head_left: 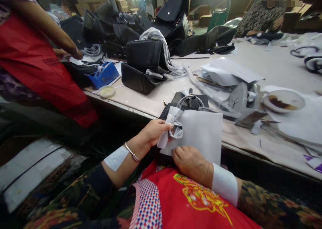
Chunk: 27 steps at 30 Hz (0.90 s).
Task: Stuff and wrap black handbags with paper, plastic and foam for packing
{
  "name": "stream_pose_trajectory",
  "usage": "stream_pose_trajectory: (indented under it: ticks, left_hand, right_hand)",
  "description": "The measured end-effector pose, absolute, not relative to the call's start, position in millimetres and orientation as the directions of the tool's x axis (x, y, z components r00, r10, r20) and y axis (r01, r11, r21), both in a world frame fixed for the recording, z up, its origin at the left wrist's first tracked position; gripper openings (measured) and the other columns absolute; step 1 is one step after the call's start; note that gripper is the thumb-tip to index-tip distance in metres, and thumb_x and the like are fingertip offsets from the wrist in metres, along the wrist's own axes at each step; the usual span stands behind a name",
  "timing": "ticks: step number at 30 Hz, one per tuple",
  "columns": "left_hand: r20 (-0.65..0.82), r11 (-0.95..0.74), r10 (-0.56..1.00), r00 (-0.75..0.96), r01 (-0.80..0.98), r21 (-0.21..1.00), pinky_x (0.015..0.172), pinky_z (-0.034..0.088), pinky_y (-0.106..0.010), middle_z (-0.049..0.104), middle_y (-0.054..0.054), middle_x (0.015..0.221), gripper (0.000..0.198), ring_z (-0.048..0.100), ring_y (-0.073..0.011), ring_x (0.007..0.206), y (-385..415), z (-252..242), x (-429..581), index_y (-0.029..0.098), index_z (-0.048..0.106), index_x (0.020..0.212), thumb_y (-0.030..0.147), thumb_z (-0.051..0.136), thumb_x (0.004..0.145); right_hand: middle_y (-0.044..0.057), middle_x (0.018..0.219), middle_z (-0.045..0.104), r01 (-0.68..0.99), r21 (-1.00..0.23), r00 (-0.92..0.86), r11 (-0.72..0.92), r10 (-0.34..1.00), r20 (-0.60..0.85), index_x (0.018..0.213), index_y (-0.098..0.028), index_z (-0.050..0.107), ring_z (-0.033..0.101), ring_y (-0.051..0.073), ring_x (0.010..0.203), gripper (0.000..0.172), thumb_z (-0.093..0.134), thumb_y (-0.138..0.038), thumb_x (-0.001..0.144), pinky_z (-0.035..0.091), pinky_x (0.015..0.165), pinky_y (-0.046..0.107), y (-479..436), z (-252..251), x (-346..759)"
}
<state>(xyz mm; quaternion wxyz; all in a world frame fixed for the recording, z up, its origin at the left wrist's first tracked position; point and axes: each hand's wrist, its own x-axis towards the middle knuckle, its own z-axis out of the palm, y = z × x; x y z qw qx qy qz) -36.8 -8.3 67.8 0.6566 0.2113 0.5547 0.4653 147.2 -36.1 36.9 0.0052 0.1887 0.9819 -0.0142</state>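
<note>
Head view: the only one.
Left hand: fingertips pinched shut on the crumpled wrap, at the left edge of the white sheet.
Right hand: knuckles up, fingers bent over the sheet's lower edge; a true clasp cannot be told.
Sheet: overhangs the table edge toward the lap, covering a black bag.
Open room: bare tabletop between that bag and the stacked black cases.
Right side: papers and a dish crowd it.
Left side: a co-worker's red apron close by the edge.
</note>
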Motion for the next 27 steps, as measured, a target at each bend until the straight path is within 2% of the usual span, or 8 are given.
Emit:
stream_pose_trajectory:
  ticks: [6, 15, 22, 27]
  left_hand:
    - [-0.562, 0.504, 0.824, -0.078, -0.353, 0.788, 0.051, 0.056, -0.031, 0.069, -0.005, 0.069, 0.007, 0.064, -0.0165, 0.055, -9, 68, -34, 0.012, 0.066, 0.077, 0.013, 0.072, 0.074]
    - [-0.548, 0.499, 0.836, -0.023, -0.38, 0.779, 0.051, 0.055, -0.029, 0.067, -0.006, 0.063, 0.008, 0.063, -0.0158, 0.051, -7, 68, -41, 0.009, 0.065, 0.072, 0.012, 0.065, 0.08]
    - [-0.57, 0.503, 0.819, -0.061, -0.399, 0.766, 0.049, 0.055, -0.029, 0.067, -0.005, 0.063, 0.007, 0.062, -0.0153, 0.05, -5, 70, -37, 0.01, 0.065, 0.073, 0.01, 0.066, 0.079]
    - [-0.569, 0.484, 0.818, -0.09, -0.427, 0.764, 0.049, 0.055, -0.028, 0.066, -0.005, 0.061, 0.009, 0.062, -0.015, 0.05, -3, 70, -36, 0.01, 0.064, 0.071, 0.007, 0.064, 0.079]
  right_hand:
    - [0.011, 0.076, 0.065, 0.327, -0.018, -0.942, 0.945, 0.324, -0.082, 0.083, -0.014, 0.065, 0.061, 0.022, 0.065, 0.018, 0.048, -0.011, 0.092, 0.027, 0.049, 0.032, -34, 37, 138]
    - [0.011, 0.074, 0.065, 0.452, -0.045, -0.892, 0.891, 0.451, -0.043, 0.079, -0.015, 0.062, 0.062, 0.02, 0.064, 0.016, 0.05, -0.011, 0.089, 0.026, 0.05, 0.03, -31, 36, 136]
    - [0.012, 0.077, 0.067, 0.458, -0.075, -0.887, 0.886, 0.451, -0.093, 0.083, -0.013, 0.064, 0.065, 0.022, 0.067, 0.018, 0.048, -0.012, 0.09, 0.029, 0.051, 0.03, -29, 43, 127]
    - [0.011, 0.079, 0.068, 0.446, -0.104, -0.895, 0.889, 0.445, -0.027, 0.086, -0.013, 0.064, 0.064, 0.021, 0.067, 0.018, 0.047, -0.013, 0.092, 0.028, 0.051, 0.03, -26, 39, 109]
